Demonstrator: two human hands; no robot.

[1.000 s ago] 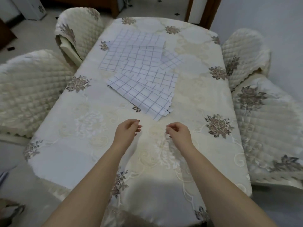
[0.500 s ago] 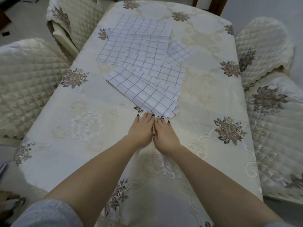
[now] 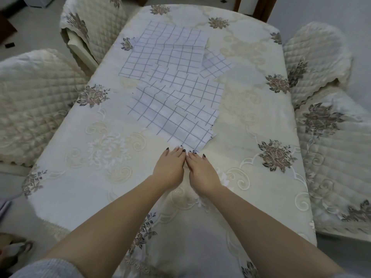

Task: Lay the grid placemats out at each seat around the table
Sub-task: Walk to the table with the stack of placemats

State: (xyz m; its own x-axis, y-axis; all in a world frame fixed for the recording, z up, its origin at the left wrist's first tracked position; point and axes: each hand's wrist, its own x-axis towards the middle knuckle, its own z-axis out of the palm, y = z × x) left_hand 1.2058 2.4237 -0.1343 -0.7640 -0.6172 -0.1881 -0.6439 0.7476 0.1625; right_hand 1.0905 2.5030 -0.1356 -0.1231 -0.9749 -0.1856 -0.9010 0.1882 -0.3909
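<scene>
The thin white rectangular grid placemats (image 3: 172, 63), ruled with dark lines, are heaped in a loose overlapping pile along the middle of the table, and none is seen at a seat. The nearest placemat (image 3: 174, 121) is turned at an angle, with one corner pointed toward the person.

That corner is met by the left hand (image 3: 169, 169) and the right hand (image 3: 202, 171), which are laid side by side, palms down and touching each other. All fingers are stretched out straight and nothing is grasped. The fingertips (image 3: 181, 149) are placed at the very edge of the corner; whether it is pressed or merely touched cannot be told.

A second ago both hands were held apart with loosely curled fingers, well short of the pile. Since then they have been brought forward, opened and joined at the corner, while the pile itself has not been disturbed. The first pick-up is therefore judged to be only starting, with all of the laying out left to do.

The pile is borne by a cream embroidered tablecloth (image 3: 80, 177) with brown flower motifs, and the table is ringed by cream quilted chairs (image 3: 34, 101) on both sides.
</scene>
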